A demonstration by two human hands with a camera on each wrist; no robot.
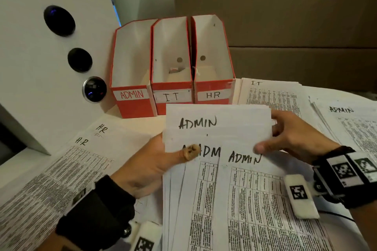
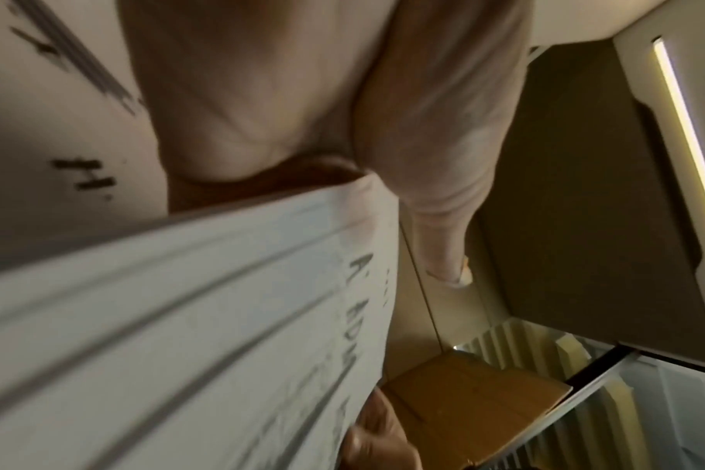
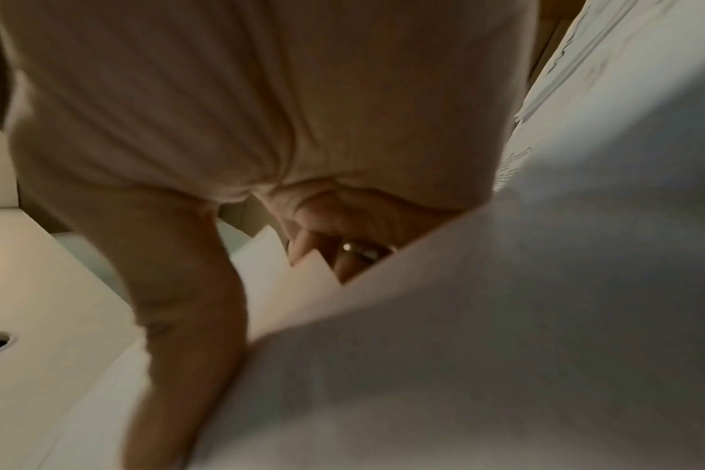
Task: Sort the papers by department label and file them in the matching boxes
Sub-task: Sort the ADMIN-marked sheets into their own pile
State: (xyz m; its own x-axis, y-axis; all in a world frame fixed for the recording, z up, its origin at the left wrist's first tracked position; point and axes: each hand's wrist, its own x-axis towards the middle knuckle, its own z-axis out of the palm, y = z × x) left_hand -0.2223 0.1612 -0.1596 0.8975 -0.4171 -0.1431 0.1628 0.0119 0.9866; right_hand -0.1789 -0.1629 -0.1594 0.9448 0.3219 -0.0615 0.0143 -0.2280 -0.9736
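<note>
Pinching from both sides, we are holding the fanned sheaf of white printed sheets headed ADMIN (image 1: 218, 128) just above the table: our left hand (image 1: 151, 165) is clamping its left edge with the thumb on top, and our right hand (image 1: 293, 138) is gripping its right edge, fingers curled behind. Left to right, the red cardboard file box labelled ADMIN (image 1: 132, 96) is standing leftmost, then the IT box (image 1: 172, 97), then the HR box (image 1: 213, 94). Because the sheets are staggered, we are risking a loose one catching a box rim or slipping out.
</note>
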